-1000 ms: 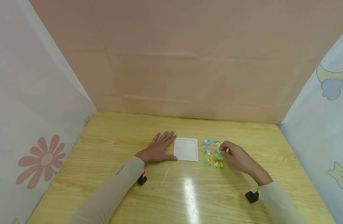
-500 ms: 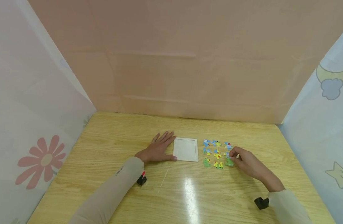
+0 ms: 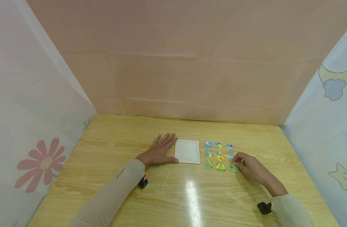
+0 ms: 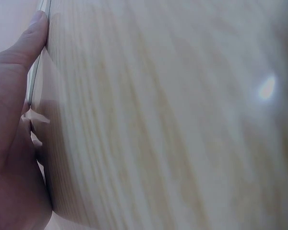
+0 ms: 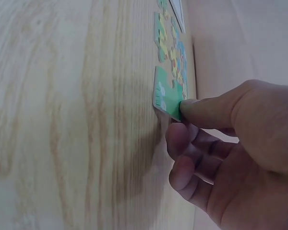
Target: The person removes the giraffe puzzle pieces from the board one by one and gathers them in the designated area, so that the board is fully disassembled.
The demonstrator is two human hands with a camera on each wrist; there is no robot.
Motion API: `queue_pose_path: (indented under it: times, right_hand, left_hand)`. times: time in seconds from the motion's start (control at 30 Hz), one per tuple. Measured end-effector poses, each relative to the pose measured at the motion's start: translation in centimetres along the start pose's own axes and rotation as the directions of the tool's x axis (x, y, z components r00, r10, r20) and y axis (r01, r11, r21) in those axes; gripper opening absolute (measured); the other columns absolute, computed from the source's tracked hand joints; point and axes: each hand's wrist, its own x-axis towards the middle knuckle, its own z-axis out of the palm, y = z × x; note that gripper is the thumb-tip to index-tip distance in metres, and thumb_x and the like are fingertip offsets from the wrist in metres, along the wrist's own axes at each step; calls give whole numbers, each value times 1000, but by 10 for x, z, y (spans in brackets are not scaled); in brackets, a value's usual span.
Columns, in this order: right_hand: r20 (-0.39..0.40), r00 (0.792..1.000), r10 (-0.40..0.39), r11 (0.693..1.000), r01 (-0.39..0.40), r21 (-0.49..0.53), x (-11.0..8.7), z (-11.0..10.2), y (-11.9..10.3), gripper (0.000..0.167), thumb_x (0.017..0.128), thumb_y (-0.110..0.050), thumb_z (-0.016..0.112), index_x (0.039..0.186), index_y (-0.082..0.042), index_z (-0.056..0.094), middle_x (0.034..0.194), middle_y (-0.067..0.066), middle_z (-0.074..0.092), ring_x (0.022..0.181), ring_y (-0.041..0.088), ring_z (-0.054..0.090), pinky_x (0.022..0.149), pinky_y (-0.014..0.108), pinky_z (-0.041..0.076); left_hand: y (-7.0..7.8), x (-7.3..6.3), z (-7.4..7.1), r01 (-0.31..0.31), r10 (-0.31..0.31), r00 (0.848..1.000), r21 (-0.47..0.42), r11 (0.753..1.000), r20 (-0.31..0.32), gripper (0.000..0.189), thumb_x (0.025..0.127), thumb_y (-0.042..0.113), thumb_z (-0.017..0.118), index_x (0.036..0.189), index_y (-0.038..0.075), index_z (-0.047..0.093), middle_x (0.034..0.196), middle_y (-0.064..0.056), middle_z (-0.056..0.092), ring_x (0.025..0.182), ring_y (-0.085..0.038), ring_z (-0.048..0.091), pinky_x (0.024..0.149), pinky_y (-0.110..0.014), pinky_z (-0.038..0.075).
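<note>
My left hand [image 3: 159, 152] lies flat with fingers spread, thumb and fingertips at the left edge of a square white puzzle tray [image 3: 187, 152]. My right hand [image 3: 251, 167] pinches a green puzzle piece [image 5: 166, 93] at its edge with thumb and finger, low over the table at the lower right corner of a loose grid of pieces. Just left of it lies a yellow-and-green puzzle piece [image 3: 220, 167]. Behind it is a blue puzzle piece [image 3: 230, 156], partly covered by my fingers in the head view. Further back sits a blue piece with a red spot [image 3: 229, 147].
Several other colourful puzzle pieces [image 3: 209, 153] lie between the tray and my right hand. The wooden table [image 3: 119, 132] meets a brown paper-like wall [image 3: 176, 78] at the back, with patterned panels on both sides. Light glares off the table front.
My right hand has moved right and toward the front with the green puzzle piece, from the grid's middle column to its lower right corner. My left hand has stayed at the tray.
</note>
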Motion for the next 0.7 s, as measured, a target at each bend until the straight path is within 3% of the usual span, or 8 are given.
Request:
queue_pose_path:
  times: [0.7]
  right_hand:
    - [24,999,32,999,-32,25,3,4,4,13,107,-3,59,113,-8,69,104,3,70,76,2,52,66,22,48]
  left_hand:
    - [2,-1,-1,2,-3,1000,16,1000,6,106,96,70,64,174,20,13,183,1,0,171,-25,-6,137,-58,-6]
